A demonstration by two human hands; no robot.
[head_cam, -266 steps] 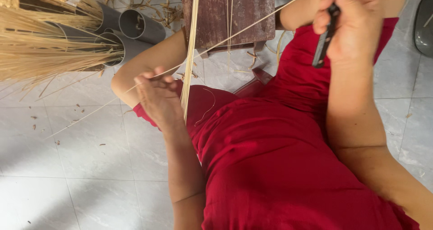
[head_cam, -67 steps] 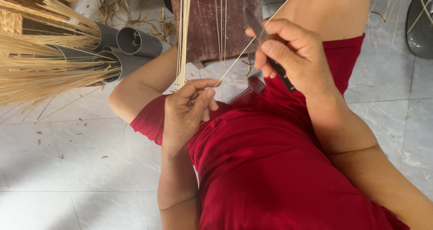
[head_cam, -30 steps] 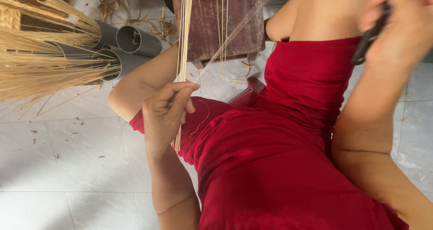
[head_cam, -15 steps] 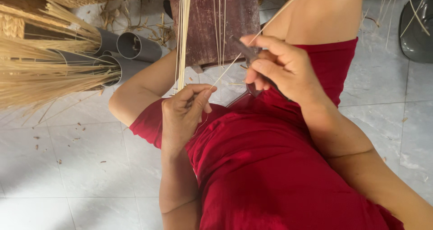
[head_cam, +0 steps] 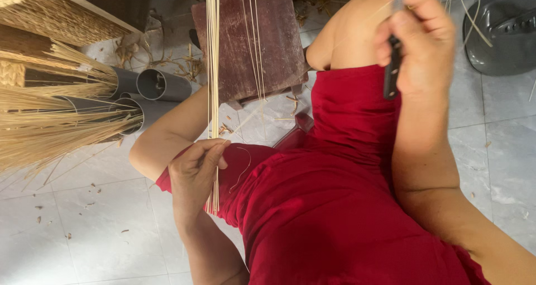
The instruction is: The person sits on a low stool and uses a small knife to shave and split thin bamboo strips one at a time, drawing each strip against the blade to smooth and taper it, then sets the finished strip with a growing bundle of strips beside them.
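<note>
My left hand (head_cam: 195,170) pinches a bundle of thin pale straw strips (head_cam: 212,67) that runs straight up and out of the top of the view; the cut ends stick out below my fingers. My right hand (head_cam: 421,36) is raised at the upper right, closed around a dark-handled knife (head_cam: 392,72) whose handle points down. One fine strand runs from the bundle up toward that hand. Both arms reach over my lap in a red dress (head_cam: 335,207).
A low dark wooden stool (head_cam: 251,44) stands ahead of my knees. Grey plastic pipes (head_cam: 162,85) holding bunches of dry straw (head_cam: 50,128) lie at the left. A dark grey basin (head_cam: 502,33) sits at the upper right. Straw scraps litter the pale tiled floor (head_cam: 84,223).
My right hand with the knife has swung up and to the right, away from the bundle, pulling a strand. My left hand keeps its grip on the strips.
</note>
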